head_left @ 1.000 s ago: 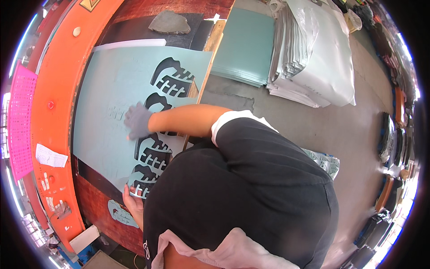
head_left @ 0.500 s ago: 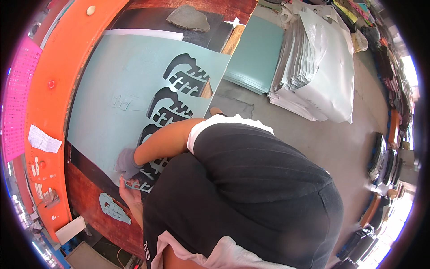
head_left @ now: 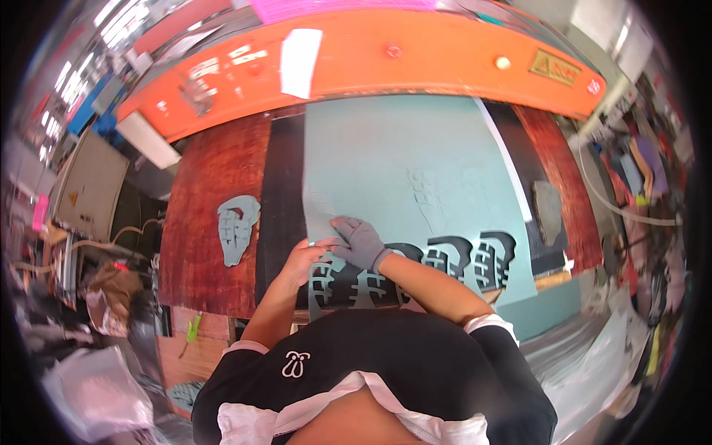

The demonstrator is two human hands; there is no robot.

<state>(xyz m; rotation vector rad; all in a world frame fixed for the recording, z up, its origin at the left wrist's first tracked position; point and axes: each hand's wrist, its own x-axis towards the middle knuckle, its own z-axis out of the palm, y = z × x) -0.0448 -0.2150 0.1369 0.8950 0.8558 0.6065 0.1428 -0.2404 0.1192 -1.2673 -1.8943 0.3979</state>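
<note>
A large light blue-green sheet (head_left: 386, 148) lies on a black board, with a row of curved cut-outs (head_left: 495, 259) along its near edge. At its near left corner my bare left hand (head_left: 299, 263) pinches the sheet's edge, thumb and finger closed. My right hand (head_left: 362, 245), in a grey glove with bare fingertips, meets the left fingers there. Its fingers are bent together over the sheet; what they grip, if anything, is hidden. A loose cut piece (head_left: 237, 231) of the same blue-green material, slotted and curved, lies to the left on the reddish-brown table.
An orange machine beam (head_left: 437, 55) spans the far side, with a white paper (head_left: 300, 63) stuck on it. A grey slab (head_left: 547, 211) rests on the board's right. More blue-green sheets (head_left: 549, 308) are stacked at the near right. A grey cabinet (head_left: 89, 182) stands at far left.
My view has swung round, so the orange beam now runs across the top instead of down the left side. Both hands stay together at the same sheet corner.
</note>
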